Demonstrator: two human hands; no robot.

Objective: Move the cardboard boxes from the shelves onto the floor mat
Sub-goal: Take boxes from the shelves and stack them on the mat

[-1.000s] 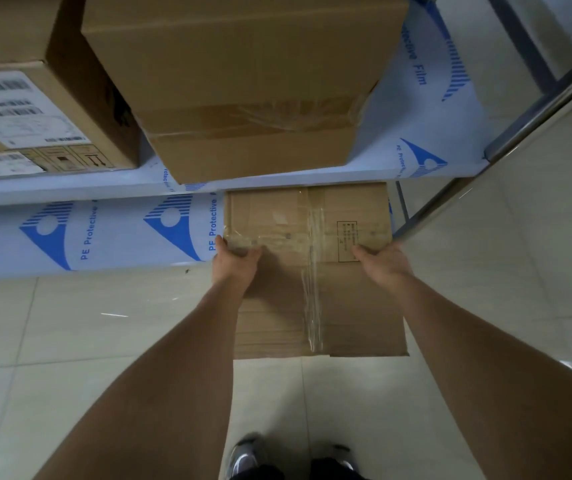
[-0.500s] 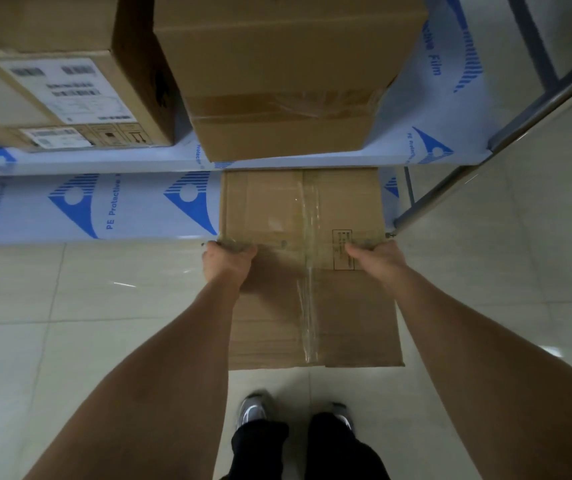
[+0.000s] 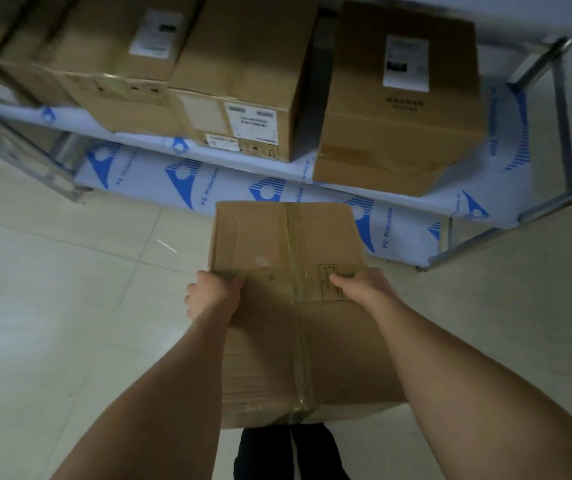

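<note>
Floor [image 3: 52,289]: pale tiles fill the left and right of the view; a darker patch shows at the far left edge.
Shelf boxes, left [image 3: 111,64]: several cardboard boxes stand side by side on the upper shelf board, blurred; one carries a white label on top.
Labelled box [image 3: 243,109]: sits at the front edge of the upper shelf board, with white stickers on its near face.
Left hand [image 3: 213,294]: grips the left part of the carried box's top edge, thumb on the top face, fingers curled down over the side.
Carried box [image 3: 288,244]: a taped cardboard box held in the air in front of the shelf, clear of both shelf boards, above the floor and the person's dark trouser legs [image 3: 288,452].
Right hand [image 3: 364,284]: holds the right part of the same edge, thumb across the printed mark, fingers wrapped out of sight.
Tall box [image 3: 402,109]: stands at the right end of the upper shelf board, overhanging its front edge.
Shelf [image 3: 485,174]: metal frame, boards covered in white film with blue triangle marks.
</note>
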